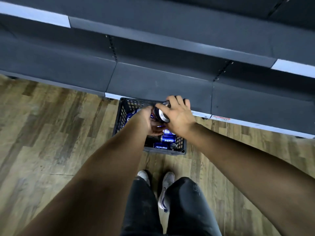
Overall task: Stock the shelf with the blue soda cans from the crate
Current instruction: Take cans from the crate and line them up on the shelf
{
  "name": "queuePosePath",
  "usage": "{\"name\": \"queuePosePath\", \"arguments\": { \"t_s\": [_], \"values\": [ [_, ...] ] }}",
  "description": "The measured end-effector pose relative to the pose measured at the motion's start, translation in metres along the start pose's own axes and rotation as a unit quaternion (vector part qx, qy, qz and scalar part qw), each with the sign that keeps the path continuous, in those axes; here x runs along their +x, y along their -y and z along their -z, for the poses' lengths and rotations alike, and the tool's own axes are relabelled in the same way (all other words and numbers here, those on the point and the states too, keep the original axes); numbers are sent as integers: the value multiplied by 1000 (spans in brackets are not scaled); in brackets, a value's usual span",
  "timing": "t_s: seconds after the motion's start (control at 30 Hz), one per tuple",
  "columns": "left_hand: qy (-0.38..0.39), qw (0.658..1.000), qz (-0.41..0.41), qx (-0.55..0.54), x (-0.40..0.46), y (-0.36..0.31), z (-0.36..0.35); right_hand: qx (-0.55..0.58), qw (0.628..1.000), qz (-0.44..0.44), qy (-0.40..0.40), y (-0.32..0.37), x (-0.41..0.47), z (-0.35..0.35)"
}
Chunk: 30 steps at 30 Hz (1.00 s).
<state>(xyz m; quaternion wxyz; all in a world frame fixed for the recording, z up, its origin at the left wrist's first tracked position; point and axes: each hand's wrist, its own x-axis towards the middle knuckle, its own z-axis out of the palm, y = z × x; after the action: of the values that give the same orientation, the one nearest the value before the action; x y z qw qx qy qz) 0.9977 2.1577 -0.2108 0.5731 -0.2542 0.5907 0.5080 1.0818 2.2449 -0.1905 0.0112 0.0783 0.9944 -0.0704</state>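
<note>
My right hand (179, 114) is curled over a blue soda can (161, 114), fingers wrapped across its top and side, so the can lies tilted with its silver end toward me. My left hand (146, 121) is just beside it and lower, down inside the crate; its fingers are bent under and touch the same can from below, though I cannot tell whether they also grip a second can hidden beneath the palm. Both hands hang over the middle of the dark plastic crate (127, 106). More blue cans (167, 139) lie on their sides near the crate's near edge. The crate stands on the wooden floor (51, 133), its far edge against the front lip of the bottom shelf (156, 82), whose dark boards are bare. My shoes (166, 184) stand on the floor just short of the crate.
</note>
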Motion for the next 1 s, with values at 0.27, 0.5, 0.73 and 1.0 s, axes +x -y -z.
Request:
{"name": "queuePosePath", "arguments": {
  "t_s": [0.27, 0.5, 0.73, 1.0],
  "values": [
    [55, 996, -60, -30, -88, -19, -29, -37, 983, 107, -142, -7, -28, 57],
    [75, 980, -169, -74, -140, -37, -67, -97, 954, 151, -242, -36, -31, 115],
    [124, 945, -282, -107, -179, -65, -103, -133, 915, 129, -359, -54, -22, 168],
    [74, 897, -396, -181, -195, -100, -116, 86, 938, 26, -334, -48, -9, 216]
  ]
}}
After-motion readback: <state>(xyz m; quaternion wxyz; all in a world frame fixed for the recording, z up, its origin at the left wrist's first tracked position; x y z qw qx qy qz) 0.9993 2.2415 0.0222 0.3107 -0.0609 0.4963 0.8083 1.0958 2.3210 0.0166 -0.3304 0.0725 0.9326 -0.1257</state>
